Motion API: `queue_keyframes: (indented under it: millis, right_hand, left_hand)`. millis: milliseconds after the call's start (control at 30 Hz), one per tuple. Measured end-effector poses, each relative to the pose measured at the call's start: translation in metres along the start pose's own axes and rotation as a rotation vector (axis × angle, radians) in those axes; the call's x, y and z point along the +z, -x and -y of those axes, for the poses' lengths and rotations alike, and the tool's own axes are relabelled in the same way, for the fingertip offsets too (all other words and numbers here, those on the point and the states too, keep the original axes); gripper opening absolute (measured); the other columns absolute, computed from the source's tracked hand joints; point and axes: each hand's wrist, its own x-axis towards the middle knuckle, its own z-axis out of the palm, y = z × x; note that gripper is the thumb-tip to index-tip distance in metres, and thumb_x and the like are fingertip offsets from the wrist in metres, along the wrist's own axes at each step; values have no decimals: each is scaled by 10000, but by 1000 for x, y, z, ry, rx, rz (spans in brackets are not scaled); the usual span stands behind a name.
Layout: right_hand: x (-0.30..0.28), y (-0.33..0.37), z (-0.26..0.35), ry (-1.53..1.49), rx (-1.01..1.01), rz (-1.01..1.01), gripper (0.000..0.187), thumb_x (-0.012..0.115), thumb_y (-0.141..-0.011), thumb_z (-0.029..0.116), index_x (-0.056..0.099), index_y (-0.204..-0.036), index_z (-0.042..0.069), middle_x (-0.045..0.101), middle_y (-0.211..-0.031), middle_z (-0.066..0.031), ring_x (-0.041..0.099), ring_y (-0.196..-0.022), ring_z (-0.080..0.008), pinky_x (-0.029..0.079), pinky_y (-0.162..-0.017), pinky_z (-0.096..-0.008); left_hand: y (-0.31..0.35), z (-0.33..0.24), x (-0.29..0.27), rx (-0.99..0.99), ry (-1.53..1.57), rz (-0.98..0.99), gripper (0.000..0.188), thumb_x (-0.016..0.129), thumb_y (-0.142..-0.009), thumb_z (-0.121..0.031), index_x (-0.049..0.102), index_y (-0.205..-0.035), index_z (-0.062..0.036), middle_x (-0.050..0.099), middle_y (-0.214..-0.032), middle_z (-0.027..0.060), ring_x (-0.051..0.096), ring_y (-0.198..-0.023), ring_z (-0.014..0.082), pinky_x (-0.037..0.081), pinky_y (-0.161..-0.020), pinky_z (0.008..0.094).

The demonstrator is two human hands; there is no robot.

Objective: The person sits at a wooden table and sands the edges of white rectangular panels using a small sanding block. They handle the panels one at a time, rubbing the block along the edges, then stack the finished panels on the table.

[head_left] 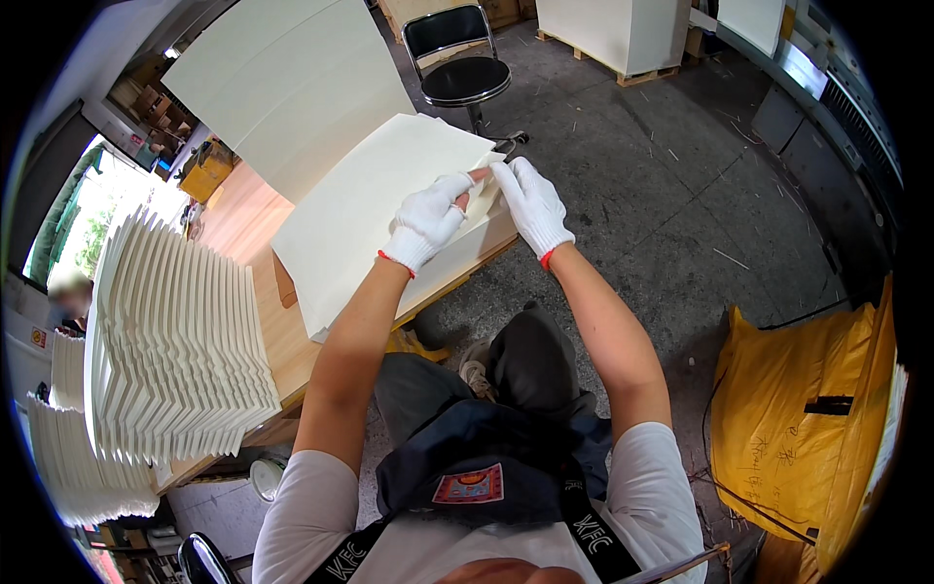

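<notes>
A thick stack of large white paper sheets [360,204] lies on the wooden table in front of me. Both my hands wear white knitted gloves with red cuffs. My left hand [428,219] rests over the stack's right part, its bare thumb and forefinger closed at the sheets' edge. At the far right corner, my right hand [533,206] has its fingers closed on the edge of the sheets, its fingertips almost against my left forefinger. Between the hands the upper sheets look raised and bent. What lies under my fingers is partly hidden.
Fanned piles of white sheets [180,341] stand on the wooden table [277,336] at left. A tall white board or stack [292,88] rises behind. A black chair [465,80] is beyond the table, and a yellow-covered bulk [793,419] at right. Another person is at far left.
</notes>
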Motion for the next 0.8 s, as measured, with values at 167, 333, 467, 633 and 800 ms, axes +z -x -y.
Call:
queue_keyframes:
  millis: [167,333,467,633,800]
  right_hand:
    - [7,-4,-12,-16,-41,-48,516,416,-991,573,572,-1017,82,667,-885,-244,645,-907,-441,455,-785,-523]
    - [5,-2,-8,-41,-14,-41,508,423,-994,561,572,-1008,75,664,-894,-247,641,-909,-444,453,-776,-522]
    - [5,-1,-7,-54,10,-41,515,427,-993,562,573,-1004,68,662,-885,-249,640,-910,-448,453,-778,-519]
    - [-3,0,-5,-67,-3,12,505,435,-993,556,581,-1017,72,666,-951,-239,640,-948,-432,461,-791,-506]
    - [-31,5,-11,149,85,-97,538,432,-980,594,620,-1044,94,699,-937,-198,674,-920,-391,496,-799,-482]
  left_hand:
    - [-2,5,2,107,-92,9,282,599,-948,-193,669,-1219,-159,667,-1154,114,671,-1007,294,509,-900,346]
    - [0,7,6,96,-57,-16,355,690,-878,-267,676,-1228,-207,663,-1160,79,657,-1039,278,513,-918,353]
    - [0,3,4,55,-28,25,376,724,-861,-217,671,-1231,-177,658,-1202,108,662,-1068,299,504,-950,349]
    - [5,3,7,300,-167,-107,417,682,-822,-151,674,-1237,-188,656,-1235,99,634,-1119,324,501,-984,369]
    - [12,-8,4,243,-201,-102,426,663,-797,-132,677,-1221,-165,645,-1278,83,591,-1195,315,497,-1002,374]
